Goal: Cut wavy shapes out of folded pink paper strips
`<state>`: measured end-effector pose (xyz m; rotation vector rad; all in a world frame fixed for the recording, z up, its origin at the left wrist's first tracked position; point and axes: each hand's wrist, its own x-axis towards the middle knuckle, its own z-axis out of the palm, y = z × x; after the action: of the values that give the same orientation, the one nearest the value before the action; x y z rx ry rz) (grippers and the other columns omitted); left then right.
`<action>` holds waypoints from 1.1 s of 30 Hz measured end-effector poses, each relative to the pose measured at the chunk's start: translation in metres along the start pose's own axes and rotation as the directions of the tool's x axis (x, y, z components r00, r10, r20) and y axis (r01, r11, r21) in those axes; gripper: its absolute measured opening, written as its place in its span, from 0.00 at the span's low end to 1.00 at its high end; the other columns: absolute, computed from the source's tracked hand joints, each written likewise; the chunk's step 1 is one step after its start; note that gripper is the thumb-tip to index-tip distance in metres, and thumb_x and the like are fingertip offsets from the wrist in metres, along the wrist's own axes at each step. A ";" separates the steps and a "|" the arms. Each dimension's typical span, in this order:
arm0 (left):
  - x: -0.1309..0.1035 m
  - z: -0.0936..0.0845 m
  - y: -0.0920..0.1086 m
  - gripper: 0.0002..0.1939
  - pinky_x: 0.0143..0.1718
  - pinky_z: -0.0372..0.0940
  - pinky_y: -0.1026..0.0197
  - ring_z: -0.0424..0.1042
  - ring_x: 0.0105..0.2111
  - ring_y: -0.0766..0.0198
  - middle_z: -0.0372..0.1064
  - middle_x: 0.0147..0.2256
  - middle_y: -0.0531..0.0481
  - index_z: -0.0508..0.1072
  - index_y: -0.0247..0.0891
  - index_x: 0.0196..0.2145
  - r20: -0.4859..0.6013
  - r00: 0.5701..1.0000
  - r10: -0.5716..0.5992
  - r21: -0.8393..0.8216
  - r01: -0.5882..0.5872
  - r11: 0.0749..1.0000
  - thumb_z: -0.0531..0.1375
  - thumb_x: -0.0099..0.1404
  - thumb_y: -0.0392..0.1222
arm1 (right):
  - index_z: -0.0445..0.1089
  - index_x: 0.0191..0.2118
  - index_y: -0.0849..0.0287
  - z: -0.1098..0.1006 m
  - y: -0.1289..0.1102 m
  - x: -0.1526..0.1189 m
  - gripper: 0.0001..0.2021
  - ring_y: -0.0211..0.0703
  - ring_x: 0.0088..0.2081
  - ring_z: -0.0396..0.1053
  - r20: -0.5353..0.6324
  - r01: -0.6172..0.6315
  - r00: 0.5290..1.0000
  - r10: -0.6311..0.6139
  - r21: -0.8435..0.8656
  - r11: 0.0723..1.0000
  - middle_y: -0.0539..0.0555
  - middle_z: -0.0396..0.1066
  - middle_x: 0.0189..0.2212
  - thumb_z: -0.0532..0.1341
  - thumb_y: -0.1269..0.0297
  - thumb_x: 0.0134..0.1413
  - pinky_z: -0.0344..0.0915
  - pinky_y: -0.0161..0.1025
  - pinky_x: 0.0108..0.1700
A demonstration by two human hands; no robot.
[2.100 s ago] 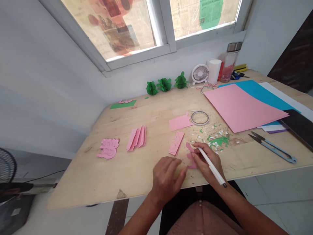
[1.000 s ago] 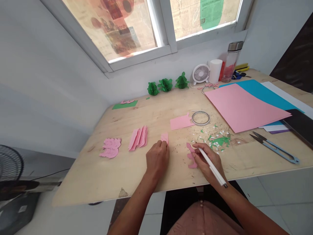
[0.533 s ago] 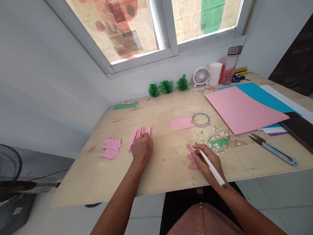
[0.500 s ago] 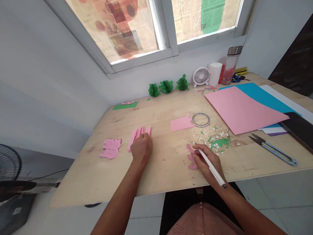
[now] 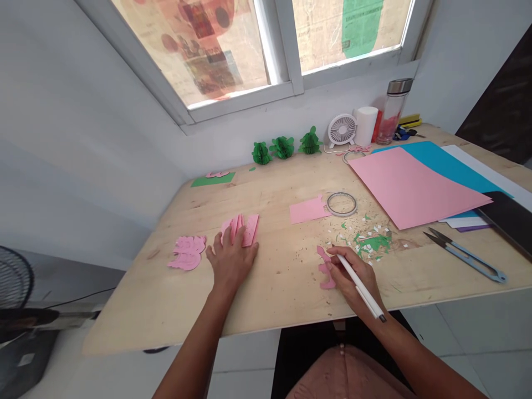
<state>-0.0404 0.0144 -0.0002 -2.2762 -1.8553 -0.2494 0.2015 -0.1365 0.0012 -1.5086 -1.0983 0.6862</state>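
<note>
My left hand [image 5: 231, 257] lies spread over folded pink paper [image 5: 251, 228], its fingertips covering part of the folds. In my right hand [image 5: 355, 277] is a white pen [image 5: 362, 288], slanted with its dark end toward me. A small pink cutout [image 5: 327, 280] touches the fingers of that hand on the table. Left of my left hand sits a stack of scalloped pink cutouts [image 5: 188, 254]. A pink paper piece [image 5: 307, 210] lies between the hands, farther back, beside a roll of tape [image 5: 341, 215].
Green and white scraps [image 5: 374, 242] lie right of centre. Blue-handled snips [image 5: 469, 257], large pink sheets [image 5: 419, 188] and a black phone [image 5: 509, 221] are at the right. Along the wall stand green paper shapes [image 5: 283, 147], a small fan [image 5: 342, 130] and a glass bottle [image 5: 392, 113].
My left hand has opened from closed fingers and shifted slightly left and toward me, and the folded pink paper sits differently under it. My right hand has hardly moved.
</note>
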 end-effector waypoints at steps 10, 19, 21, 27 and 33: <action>0.013 0.009 -0.016 0.25 0.59 0.52 0.41 0.53 0.63 0.47 0.54 0.64 0.40 0.62 0.45 0.61 0.141 0.979 0.147 -0.141 -0.127 0.982 0.49 0.69 0.52 | 0.71 0.41 0.54 0.000 -0.004 -0.001 0.09 0.43 0.31 0.75 -0.022 -0.011 1.000 0.011 -0.014 1.000 0.51 0.75 0.29 0.59 0.62 0.53 0.72 0.34 0.29; 0.012 0.013 -0.018 0.23 0.59 0.50 0.38 0.52 0.63 0.42 0.60 0.61 0.39 0.67 0.41 0.57 0.021 0.984 0.175 -0.143 -0.170 0.975 0.50 0.68 0.51 | 0.70 0.41 0.54 0.000 -0.003 -0.001 0.09 0.40 0.29 0.73 -0.017 -0.001 1.000 0.001 -0.013 1.000 0.50 0.74 0.29 0.59 0.63 0.54 0.70 0.32 0.27; 0.010 0.014 -0.018 0.22 0.59 0.48 0.37 0.51 0.63 0.40 0.59 0.61 0.39 0.69 0.41 0.56 0.001 0.985 0.173 -0.137 -0.171 0.976 0.50 0.68 0.51 | 0.70 0.41 0.54 0.001 -0.003 -0.001 0.09 0.39 0.27 0.72 -0.022 0.008 1.000 -0.008 -0.019 1.000 0.49 0.73 0.27 0.59 0.64 0.54 0.69 0.31 0.26; 0.014 0.015 -0.017 0.20 0.58 0.52 0.39 0.59 0.59 0.44 0.64 0.57 0.39 0.70 0.40 0.52 -0.017 0.981 0.194 -0.151 -0.194 0.969 0.50 0.69 0.51 | 0.70 0.41 0.55 0.001 -0.002 -0.001 0.08 0.38 0.26 0.71 -0.025 0.022 0.999 -0.023 -0.029 0.999 0.49 0.73 0.27 0.59 0.65 0.54 0.67 0.30 0.25; 0.018 0.016 -0.015 0.19 0.53 0.58 0.44 0.65 0.54 0.47 0.68 0.53 0.38 0.71 0.39 0.49 -0.052 0.979 0.195 -0.161 -0.201 0.966 0.51 0.69 0.51 | 0.70 0.42 0.55 0.000 -0.001 -0.001 0.09 0.37 0.26 0.71 -0.010 0.033 0.999 -0.033 -0.028 0.999 0.49 0.73 0.27 0.59 0.65 0.54 0.67 0.29 0.26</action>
<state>-0.0513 0.0389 -0.0108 -2.5272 -1.6295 -0.4247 0.2007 -0.1374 0.0020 -1.5128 -1.1260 0.6420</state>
